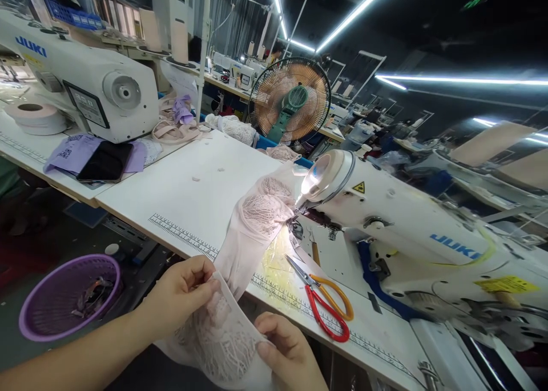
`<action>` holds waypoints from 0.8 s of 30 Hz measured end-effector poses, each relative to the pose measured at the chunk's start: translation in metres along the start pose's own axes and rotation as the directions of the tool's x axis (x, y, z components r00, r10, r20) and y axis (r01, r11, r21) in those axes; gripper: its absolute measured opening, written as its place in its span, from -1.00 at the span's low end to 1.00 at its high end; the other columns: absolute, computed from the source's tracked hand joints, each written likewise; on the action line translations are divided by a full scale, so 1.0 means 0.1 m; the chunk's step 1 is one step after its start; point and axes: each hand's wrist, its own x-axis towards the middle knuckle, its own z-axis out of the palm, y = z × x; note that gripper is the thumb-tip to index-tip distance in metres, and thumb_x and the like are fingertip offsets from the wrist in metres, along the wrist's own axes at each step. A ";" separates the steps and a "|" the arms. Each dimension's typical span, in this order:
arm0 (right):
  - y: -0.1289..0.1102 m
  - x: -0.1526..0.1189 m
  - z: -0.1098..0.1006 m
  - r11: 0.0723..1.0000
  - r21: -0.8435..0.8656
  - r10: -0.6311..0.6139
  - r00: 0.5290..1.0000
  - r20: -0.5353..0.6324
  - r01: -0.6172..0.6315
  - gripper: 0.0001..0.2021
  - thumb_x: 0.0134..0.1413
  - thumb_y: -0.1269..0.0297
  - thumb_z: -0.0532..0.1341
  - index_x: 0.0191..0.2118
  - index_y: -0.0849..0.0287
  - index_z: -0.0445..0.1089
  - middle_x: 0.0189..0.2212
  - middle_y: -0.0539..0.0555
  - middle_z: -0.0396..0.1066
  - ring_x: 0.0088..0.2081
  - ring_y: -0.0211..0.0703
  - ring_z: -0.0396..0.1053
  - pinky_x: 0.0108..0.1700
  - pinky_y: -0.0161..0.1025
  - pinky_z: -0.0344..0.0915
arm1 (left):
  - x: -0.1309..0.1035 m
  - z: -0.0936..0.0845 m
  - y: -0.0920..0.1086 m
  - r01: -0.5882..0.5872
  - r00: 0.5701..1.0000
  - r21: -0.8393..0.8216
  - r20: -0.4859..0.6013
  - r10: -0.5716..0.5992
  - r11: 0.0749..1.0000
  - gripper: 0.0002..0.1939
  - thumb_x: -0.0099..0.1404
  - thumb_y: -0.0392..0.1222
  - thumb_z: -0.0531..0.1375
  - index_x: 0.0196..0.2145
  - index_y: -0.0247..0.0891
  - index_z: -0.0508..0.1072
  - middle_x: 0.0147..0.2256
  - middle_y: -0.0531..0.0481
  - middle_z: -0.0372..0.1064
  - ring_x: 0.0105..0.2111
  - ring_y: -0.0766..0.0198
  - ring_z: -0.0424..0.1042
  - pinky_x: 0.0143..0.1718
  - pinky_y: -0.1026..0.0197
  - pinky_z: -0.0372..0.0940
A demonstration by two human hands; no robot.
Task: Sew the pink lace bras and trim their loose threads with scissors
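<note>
A pale pink lace bra (231,339) hangs over the table's front edge, its edge band stretched between my two hands. My left hand (180,288) pinches the band on one side. Lower and to the right, my right hand (286,345) grips the same band between thumb and fingers. Another part of the lace garment lies up on the table and runs under the needle area of the white sewing machine (385,208). Scissors (321,294) with one red and one orange handle rest on the table, right of the garment.
To the left stand a second sewing machine (85,77), a tape roll (36,119) and a black phone (105,161) on purple paper. A purple basket (29,305) with scraps sits below. Behind the table is a fan (295,100). Printed rulers (184,234) run along the front edge.
</note>
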 end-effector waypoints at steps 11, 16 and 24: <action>-0.39 0.03 0.00 0.771 -0.623 -0.154 0.988 0.013 0.128 -0.78 0.16 0.22 0.20 -0.09 0.08 0.45 -0.15 0.16 0.44 -0.13 -0.04 0.40 -0.13 -0.17 0.35 | 0.06 -0.11 -0.06 0.065 0.998 0.147 -0.030 -0.061 0.987 -0.68 0.18 0.08 0.14 -0.48 -0.24 0.25 -0.58 0.19 0.09 -0.58 0.38 0.07 -0.53 0.30 0.02; -0.77 0.08 -0.68 0.288 -0.941 -0.290 0.920 -0.264 -0.179 -0.70 0.17 0.24 0.06 -0.07 0.21 0.42 -0.05 0.28 0.43 0.02 0.14 0.34 0.07 0.08 0.26 | 0.19 -0.25 -0.13 0.069 0.994 0.185 0.074 -0.084 0.980 -0.72 0.14 0.02 0.19 -0.48 -0.25 0.29 -0.57 0.18 0.14 -0.57 0.39 0.07 -0.51 0.31 0.00; -0.93 0.19 -0.98 0.101 -0.933 0.042 0.939 -0.342 -0.344 -0.62 -0.07 0.39 0.08 -0.09 0.24 0.43 -0.08 0.24 0.45 -0.06 0.08 0.40 -0.02 -0.07 0.32 | 0.26 -0.35 -0.21 0.117 0.980 0.122 0.147 -0.134 0.986 -0.77 0.14 -0.03 0.21 -0.44 -0.27 0.36 -0.53 0.16 0.21 -0.52 0.36 0.15 -0.45 0.30 0.06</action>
